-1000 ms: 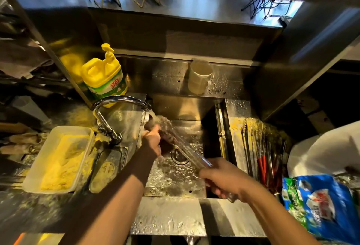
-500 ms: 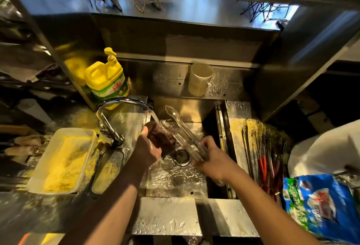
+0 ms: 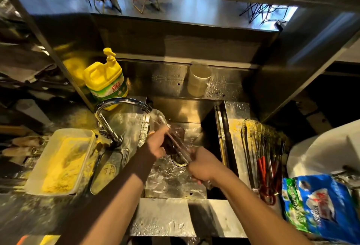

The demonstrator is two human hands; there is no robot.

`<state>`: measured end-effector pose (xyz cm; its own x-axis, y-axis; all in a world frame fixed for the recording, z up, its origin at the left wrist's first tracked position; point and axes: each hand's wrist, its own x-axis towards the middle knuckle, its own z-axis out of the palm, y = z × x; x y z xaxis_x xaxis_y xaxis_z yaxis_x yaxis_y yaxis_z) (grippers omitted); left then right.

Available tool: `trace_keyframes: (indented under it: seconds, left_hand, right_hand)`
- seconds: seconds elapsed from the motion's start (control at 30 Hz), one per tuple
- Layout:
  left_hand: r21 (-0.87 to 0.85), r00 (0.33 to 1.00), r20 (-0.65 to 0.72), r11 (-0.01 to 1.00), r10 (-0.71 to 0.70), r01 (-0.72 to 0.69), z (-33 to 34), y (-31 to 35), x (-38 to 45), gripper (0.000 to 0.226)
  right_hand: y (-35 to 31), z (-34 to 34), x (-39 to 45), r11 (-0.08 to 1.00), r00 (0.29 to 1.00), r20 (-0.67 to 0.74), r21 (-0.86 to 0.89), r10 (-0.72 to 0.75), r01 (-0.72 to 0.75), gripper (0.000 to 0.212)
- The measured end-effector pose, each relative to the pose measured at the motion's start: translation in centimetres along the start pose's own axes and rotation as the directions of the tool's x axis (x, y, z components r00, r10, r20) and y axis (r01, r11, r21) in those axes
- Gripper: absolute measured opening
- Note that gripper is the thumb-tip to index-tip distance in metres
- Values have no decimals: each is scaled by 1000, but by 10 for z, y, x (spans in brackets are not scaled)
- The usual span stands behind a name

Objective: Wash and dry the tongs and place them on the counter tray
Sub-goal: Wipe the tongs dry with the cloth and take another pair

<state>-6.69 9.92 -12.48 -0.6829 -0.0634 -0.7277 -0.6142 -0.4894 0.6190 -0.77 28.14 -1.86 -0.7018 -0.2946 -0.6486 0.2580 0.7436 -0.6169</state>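
Both hands gripped stuff: left hand (image 3: 155, 145) a dark sponge (image 3: 176, 134), right hand (image 3: 202, 166) blurry tongs (image 3: 180, 150) under faucet (image 3: 120, 106); yellow soap jug (image 3: 106, 81) far left.

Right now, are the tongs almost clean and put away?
Not yet. Nothing looks finished. The right hand holds the tongs over the sink under the faucet, while the left hand scrubs them with a dark scrubber. Drying and placing them on the tray remain.

Yellow soap bottle (image 3: 106, 81), green-banded label — blue-and-green printed bag (image 3: 319, 205), sponge (image 3: 175, 135) seemingly dark brown.
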Motion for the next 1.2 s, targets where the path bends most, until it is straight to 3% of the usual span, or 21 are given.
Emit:
trace_keyframes:
  seconds: [0.13, 0.27, 0.33, 0.5, 0.6, 0.7, 0.83, 0.9, 0.97, 1.07, 1.2]
  left_hand:
    - [-14, 991, -123, 999, 48, -50, -2, 8, 6, 19]
    - [-33, 1000, -21, 999, 6, -7, 11, 6, 2, 31]
    - [-70, 997, -76, 997, 16, -21, 8, 7, 6, 31]
    - [-5, 1000, 11, 1000, -6, 6, 15, 2, -3, 32]
    - [-40, 998, -63, 999, 17, -20, 12, 16, 3, 24]
    - [-21, 999, 13, 999, -47, 47, 17, 14, 1, 32]
    - [-42, 999, -21, 998, -40, 39, 12, 16, 6, 35]
    - [-24, 999, -24, 999, -21, 21, 14, 11, 3, 44]
    - [6, 1000, 19, 1000, -8, 8, 18, 7, 1, 44]
    - [59, 996, -70, 997, 49, -45, 11, 15, 4, 29]
    - [-11, 961, -251, 992, 117, -124, -3, 14, 5, 42]
  right_hand:
    - [6, -7, -2, 999, 999, 37, 25, 38, -39, 50]
    - [-3, -2, 4, 998, 999, 4, 33, 45, -45, 44]
    - [-3, -2, 4, 999, 999, 23, 26, 44, -45, 47]
    - [-3, -8, 8, 998, 998, -15, 6, 60, -60, 26]
    - [-5, -6, 6, 999, 999, 12, 0, 43, -43, 32]
    - [-7, -7, 12, 1000, 998, -50, -6, 25, -26, 22]
    - [-5, -7, 10, 999, 1000, -4, -15, 29, -29, 34]
    - [-3, -10, 12, 999, 999, -22, 13, 46, -45, 17]
    - [-7, -10, 13, 999, 997, -62, 18, 38, -37, 15]
    - [-7, -9, 6, 999, 999, -8, 9, 40, -40, 29]
    - [7, -25, -4, 997, 998, -22, -55, 52, -53, 38]
